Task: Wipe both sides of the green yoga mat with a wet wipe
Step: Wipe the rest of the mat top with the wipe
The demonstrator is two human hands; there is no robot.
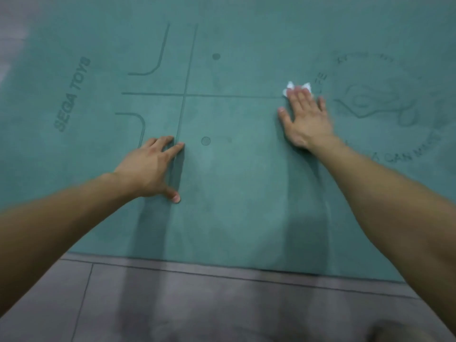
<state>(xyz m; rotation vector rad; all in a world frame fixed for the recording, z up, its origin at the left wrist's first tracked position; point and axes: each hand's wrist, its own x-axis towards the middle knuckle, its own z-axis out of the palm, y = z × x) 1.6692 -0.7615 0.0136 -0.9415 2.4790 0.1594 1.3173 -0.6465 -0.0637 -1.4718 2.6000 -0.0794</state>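
- We see the green yoga mat (234, 169) lying flat on a grey tiled floor (197, 304), its near edge running across the lower part of the view.
- Our right hand (304, 117) lies flat with its fingers straight, pressing a white wet wipe (291, 86) to the mat; the wipe pokes out past the fingertips.
- Our left hand (150, 166) rests on the mat, fingers spread and straight, well apart from the right.
- The mat shows printed alignment lines, two dots, "SEGA TOYS" lettering at left and a round emblem at right.
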